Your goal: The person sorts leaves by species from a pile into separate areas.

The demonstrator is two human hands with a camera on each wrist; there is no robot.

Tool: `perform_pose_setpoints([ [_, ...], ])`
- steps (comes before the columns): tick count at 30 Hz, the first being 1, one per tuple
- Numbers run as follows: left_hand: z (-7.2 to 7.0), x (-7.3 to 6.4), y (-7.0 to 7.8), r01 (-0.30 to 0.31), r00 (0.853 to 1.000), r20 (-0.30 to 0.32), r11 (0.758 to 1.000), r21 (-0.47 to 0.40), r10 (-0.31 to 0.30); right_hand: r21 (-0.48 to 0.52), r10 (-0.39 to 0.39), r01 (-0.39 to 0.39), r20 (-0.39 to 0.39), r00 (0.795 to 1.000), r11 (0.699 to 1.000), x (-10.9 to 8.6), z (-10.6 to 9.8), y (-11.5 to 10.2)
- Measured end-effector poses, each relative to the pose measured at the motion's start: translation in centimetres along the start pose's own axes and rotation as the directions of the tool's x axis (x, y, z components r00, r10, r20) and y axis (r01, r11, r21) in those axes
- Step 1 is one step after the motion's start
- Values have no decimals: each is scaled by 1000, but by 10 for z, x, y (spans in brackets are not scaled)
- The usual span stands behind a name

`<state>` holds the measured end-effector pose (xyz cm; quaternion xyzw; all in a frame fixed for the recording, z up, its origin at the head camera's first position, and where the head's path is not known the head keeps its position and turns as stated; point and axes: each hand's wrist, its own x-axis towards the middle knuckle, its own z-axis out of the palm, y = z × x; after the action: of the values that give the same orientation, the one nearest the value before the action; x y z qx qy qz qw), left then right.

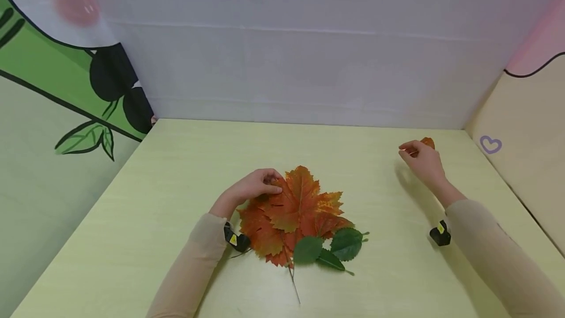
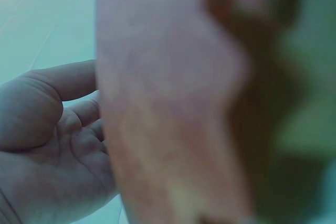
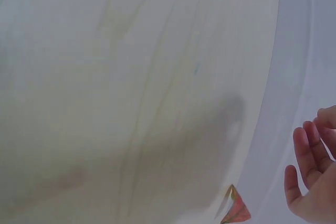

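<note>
In the head view my left hand [image 1: 258,184] is at the upper left edge of a pile of orange-red maple leaves [image 1: 300,205]. Its thumb and curled fingers pinch the edge of a maple leaf. A blurred leaf [image 2: 168,108] fills much of the left wrist view and hides the fingertips of the left hand [image 2: 58,135]. My right hand [image 1: 423,161] is raised over the far right of the table, fingers loosely bent. Just beyond it shows a small orange leaf [image 1: 428,142]; in the right wrist view this leaf [image 3: 237,209] appears apart from the right hand [image 3: 315,166].
Several green leaves [image 1: 346,244] lie at the pile's lower right. Thin stems [image 1: 295,286] stick out toward the near side. The pale yellow table [image 1: 176,161] meets a white cloth backdrop [image 1: 265,72] at the back, with printed panels [image 1: 66,185] at the sides.
</note>
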<state>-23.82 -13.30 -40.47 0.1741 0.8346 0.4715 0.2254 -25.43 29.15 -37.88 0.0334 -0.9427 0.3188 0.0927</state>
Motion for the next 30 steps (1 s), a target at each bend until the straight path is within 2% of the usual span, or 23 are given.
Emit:
perform_pose_setpoints([
  [10, 1, 1, -3, -15, 1000, 8, 1000, -14, 15, 20, -108, 107, 74, 991, 994, -23, 17, -35],
  [17, 0, 0, -2, -11, 1000, 7, 1000, -12, 11, 35, -140, 137, 153, 978, 990, -40, 27, -55],
  [25, 0, 0, -2, -2, 1000, 9, 1000, -14, 3, 33, -202, 200, 246, 948, 979, -61, 40, -69],
  [30, 0, -1, -2, 2, 1000, 9, 1000, -22, -1, 54, -252, 247, 297, 921, 967, -75, 47, -82],
])
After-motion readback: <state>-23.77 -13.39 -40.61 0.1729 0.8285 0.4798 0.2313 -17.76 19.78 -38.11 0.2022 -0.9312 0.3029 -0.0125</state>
